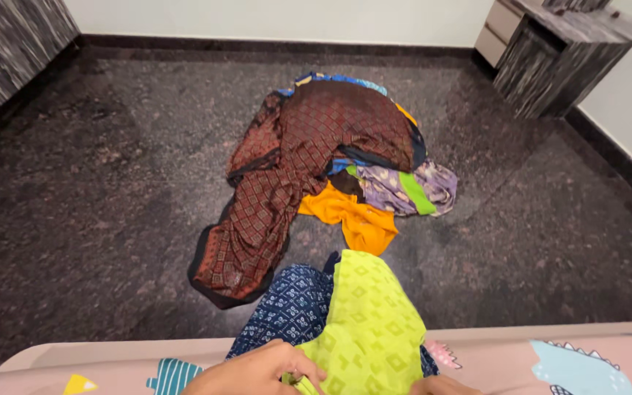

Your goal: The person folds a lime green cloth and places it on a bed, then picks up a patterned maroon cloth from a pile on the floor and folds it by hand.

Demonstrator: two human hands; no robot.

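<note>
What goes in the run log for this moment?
left hand: gripping lime cloth | right hand: at its edge | blue cloth: underneath | clothes pile: on floor

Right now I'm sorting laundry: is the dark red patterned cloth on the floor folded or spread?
Spread, not folded: the dark red patterned cloth lies loose and rumpled over the pile of clothes, trailing onto the floor.
</note>
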